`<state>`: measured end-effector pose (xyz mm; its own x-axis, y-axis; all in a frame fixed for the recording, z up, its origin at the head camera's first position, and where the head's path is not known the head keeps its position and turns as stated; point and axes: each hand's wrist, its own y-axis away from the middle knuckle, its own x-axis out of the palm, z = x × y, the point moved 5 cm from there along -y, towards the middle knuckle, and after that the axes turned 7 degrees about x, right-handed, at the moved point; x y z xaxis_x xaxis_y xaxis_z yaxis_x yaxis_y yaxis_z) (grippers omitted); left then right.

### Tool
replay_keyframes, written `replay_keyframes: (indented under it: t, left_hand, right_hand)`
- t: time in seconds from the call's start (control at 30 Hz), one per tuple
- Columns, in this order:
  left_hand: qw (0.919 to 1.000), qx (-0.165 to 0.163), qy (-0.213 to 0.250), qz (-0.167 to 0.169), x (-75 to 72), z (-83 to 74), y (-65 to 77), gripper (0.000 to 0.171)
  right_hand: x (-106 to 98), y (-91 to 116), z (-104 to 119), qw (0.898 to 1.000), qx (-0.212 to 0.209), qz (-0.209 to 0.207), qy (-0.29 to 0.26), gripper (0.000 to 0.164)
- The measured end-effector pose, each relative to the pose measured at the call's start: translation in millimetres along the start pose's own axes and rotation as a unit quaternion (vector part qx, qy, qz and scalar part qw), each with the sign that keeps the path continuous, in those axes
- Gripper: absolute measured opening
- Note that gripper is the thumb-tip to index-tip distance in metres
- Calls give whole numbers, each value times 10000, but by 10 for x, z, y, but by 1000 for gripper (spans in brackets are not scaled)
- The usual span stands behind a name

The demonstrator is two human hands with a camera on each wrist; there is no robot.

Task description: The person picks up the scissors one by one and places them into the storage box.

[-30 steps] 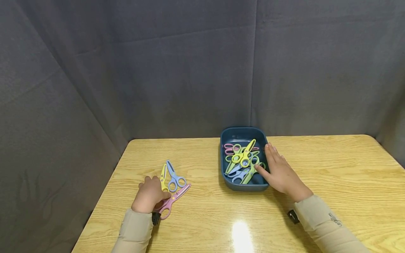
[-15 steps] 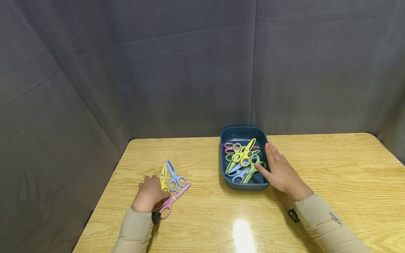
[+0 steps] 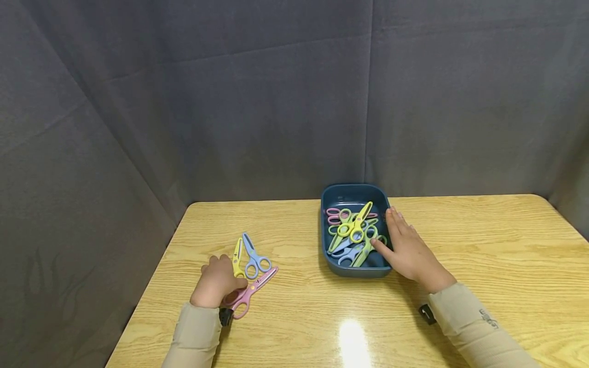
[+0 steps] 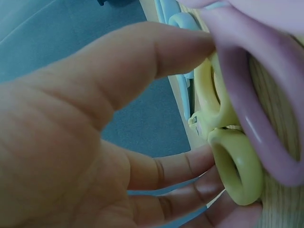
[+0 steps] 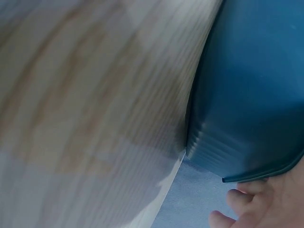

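In the head view my left hand (image 3: 215, 281) is at the left of the table, its fingers and thumb around the handles of yellow scissors (image 3: 237, 258). The left wrist view shows fingertips at a yellow handle loop (image 4: 237, 166) and the thumb tip at a pink loop (image 4: 237, 95). Pink scissors (image 3: 255, 286) and blue scissors (image 3: 253, 256) lie beside them. My right hand (image 3: 411, 255) rests with straight fingers along the right side of a dark blue box (image 3: 354, 272). Its thumb reaches over the rim, above green scissors (image 3: 365, 250).
Several pairs of scissors are piled in the box, with yellow ones (image 3: 356, 225) on top. The wooden table (image 3: 294, 312) ends at a dark grey curtain (image 3: 276, 112) behind and to the sides.
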<state>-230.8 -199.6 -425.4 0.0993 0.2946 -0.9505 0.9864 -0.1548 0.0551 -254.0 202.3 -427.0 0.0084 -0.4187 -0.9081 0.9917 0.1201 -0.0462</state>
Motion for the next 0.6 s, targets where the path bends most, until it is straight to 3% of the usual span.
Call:
replay_keyframes:
  t: [0.6]
  left_hand:
    - [9999, -53, 135, -67, 8, 37, -18, 37]
  right_hand:
    - [1, -5, -4, 10000, -47, -58, 35, 89]
